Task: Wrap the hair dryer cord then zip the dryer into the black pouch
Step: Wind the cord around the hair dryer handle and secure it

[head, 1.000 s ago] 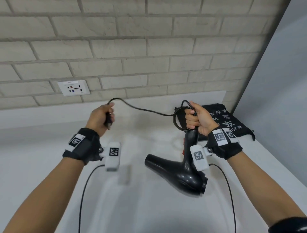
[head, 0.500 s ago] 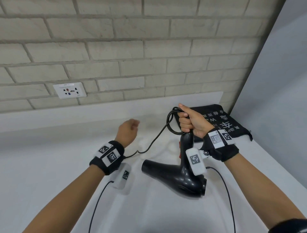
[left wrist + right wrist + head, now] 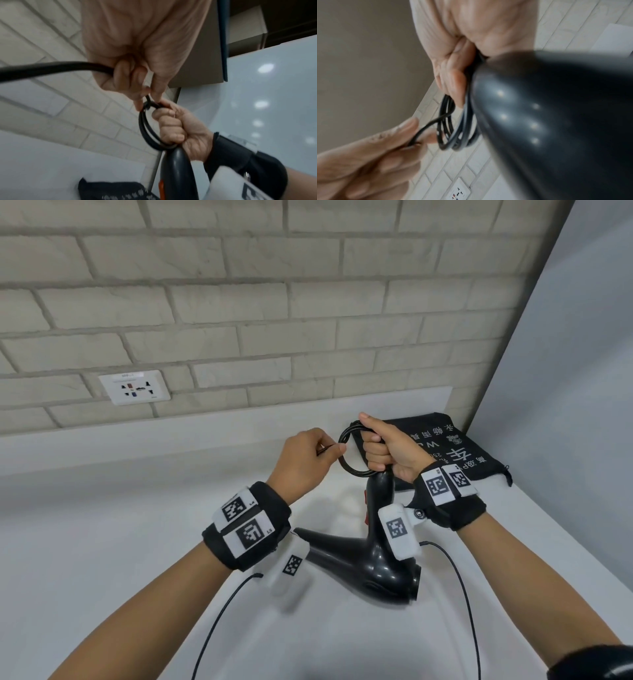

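Glossy black hair dryer (image 3: 371, 563) hangs nozzle-down from the right hand (image 3: 388, 451), which is fisted round its handle plus the coiled cord (image 3: 346, 455). Left hand (image 3: 305, 462), way out left a second ago, now pinches the cord end right against the coil. Black pouch (image 3: 459, 450) lies on the desk (image 3: 102, 542) just behind the right hand.

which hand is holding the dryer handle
The right hand, fist wrapped round the hair dryer handle and cord coil. The left hand only pinches the loose cord.
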`<move>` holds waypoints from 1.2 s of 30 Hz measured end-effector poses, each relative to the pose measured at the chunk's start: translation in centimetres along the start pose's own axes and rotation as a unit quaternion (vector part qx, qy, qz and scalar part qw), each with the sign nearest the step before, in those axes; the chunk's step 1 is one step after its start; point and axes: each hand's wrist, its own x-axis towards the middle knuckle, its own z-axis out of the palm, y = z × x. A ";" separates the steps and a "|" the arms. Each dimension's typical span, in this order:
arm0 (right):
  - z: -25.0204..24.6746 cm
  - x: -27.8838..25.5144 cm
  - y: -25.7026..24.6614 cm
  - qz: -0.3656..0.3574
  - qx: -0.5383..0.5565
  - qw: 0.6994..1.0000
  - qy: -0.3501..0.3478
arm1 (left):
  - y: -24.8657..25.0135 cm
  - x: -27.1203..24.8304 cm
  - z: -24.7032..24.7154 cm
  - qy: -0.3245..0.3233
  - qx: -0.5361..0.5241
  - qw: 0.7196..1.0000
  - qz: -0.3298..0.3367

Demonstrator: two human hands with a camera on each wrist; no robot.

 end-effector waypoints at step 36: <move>0.9 -0.2 -0.6 -0.003 -0.044 0.995 -0.088 | -0.5 1.4 -2.6 -0.071 -0.085 0.992 0.056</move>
